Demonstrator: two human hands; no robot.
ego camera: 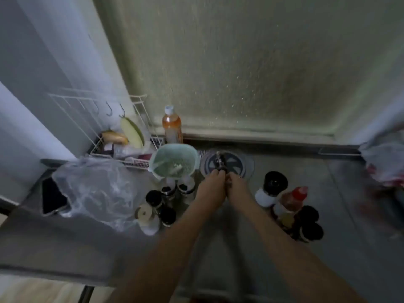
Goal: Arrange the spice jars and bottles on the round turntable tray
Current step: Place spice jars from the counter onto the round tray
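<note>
Phone [53,196] and crumpled clear bag [94,186] near the surface's left edge. Wire rack [122,147] and orange bottle [172,126] at the back wall, green colander [175,160] just in front. Left jar cluster [161,204] sits beside the left hand [211,186]. Both hands meet at the turntable tray [240,165] near rim, left hand and right hand [237,188] grasping one small dark jar [220,161] standing on it; blurred. Right jar group [290,211] beyond. Bare surface [349,193] open right, plastic bag [387,165] at far edge.
</note>
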